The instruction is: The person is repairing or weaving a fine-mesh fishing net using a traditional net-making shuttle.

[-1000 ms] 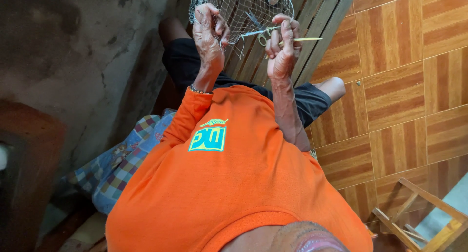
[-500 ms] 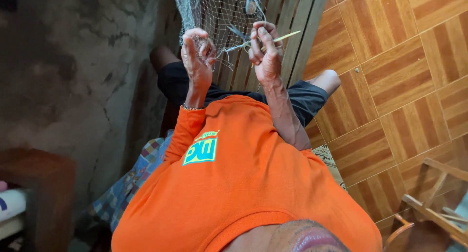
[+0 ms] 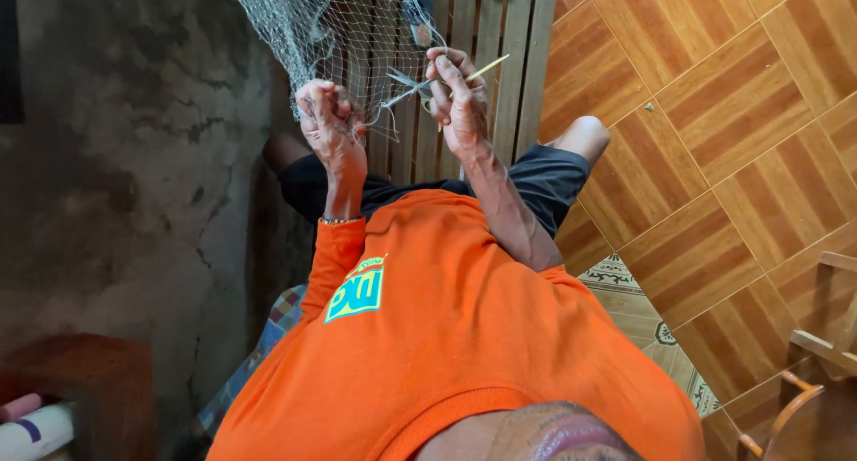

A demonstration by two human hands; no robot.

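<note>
A pale fishing net (image 3: 332,25) hangs in front of me against a wooden slatted door. My left hand (image 3: 328,124) is closed on a bunched edge of the net. My right hand (image 3: 457,104) pinches a thin yellowish netting needle (image 3: 478,72), its tip pointing up and right. A taut strand of the net runs between the two hands. I wear an orange long-sleeved shirt and dark shorts; my knee (image 3: 585,132) shows at the right.
A rough grey concrete wall (image 3: 116,175) fills the left side. Brown patterned floor tiles (image 3: 723,131) lie to the right. Wooden chair parts (image 3: 826,345) stand at the lower right. A patterned cloth (image 3: 268,336) lies under me.
Both hands have shifted down and apart slightly as the view tilted; the left hand stays closed on the net and the right hand keeps the needle.
</note>
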